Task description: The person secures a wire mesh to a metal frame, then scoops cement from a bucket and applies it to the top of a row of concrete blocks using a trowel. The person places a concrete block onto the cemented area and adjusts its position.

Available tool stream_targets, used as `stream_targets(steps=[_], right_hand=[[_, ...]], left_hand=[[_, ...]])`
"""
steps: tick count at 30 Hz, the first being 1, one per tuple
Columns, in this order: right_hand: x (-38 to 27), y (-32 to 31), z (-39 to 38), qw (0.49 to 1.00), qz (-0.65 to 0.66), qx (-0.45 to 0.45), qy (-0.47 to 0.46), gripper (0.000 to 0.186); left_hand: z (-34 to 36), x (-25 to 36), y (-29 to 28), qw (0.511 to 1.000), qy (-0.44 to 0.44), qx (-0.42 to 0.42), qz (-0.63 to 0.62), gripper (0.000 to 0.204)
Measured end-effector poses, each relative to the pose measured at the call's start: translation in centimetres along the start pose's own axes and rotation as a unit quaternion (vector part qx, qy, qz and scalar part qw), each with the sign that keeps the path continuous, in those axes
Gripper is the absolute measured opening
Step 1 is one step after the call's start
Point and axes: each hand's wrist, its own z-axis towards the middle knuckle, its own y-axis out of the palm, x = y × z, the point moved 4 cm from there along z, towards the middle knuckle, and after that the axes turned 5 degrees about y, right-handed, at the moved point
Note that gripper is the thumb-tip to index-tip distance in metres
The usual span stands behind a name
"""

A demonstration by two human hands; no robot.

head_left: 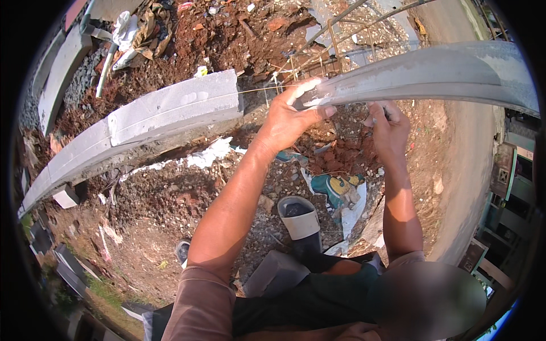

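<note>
Two bare forearms (227,213), left hand (291,118) gripping the end of one grey board (424,74), right hand (391,129), grip unclear

a torn green-and-white sack (335,190) lies on brown, rubbly soil (153,219). at upper left, a crumpled brown bag (154,31) lies beside white sheeting (124,31), near a pale pipe (106,74). a dusty road (467,165) runs along the right.

The left forearm (230,213) reaches far and slants right; the left hand (291,118) makes a C-shaped grip, thumb (319,113) opposite the fingers (302,90). The right forearm (401,210) points nearly straight far, the right hand (392,129) curled, its fingertips partly hidden.
</note>
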Motion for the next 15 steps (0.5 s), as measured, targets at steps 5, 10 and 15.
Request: stream_targets(steps=[5, 10, 15], right_hand=[[0.8, -0.6, 0.3, 1.000, 0.008, -0.004, 0.009, 0.019], [0.8, -0.9, 0.2, 1.000, -0.008, 0.000, 0.016, 0.020], [0.8, -1.1, 0.0, 1.000, -0.010, -0.002, 0.019, 0.020]], left_hand=[[0.1, 0.2, -0.2, 1.000, -0.008, -0.018, 0.012, 0.064], [0.0, 0.3, -0.1, 0.999, -0.017, -0.021, 0.017, 0.063], [0.0, 0.4, -0.1, 0.999, -0.020, -0.026, 0.006, 0.063]])
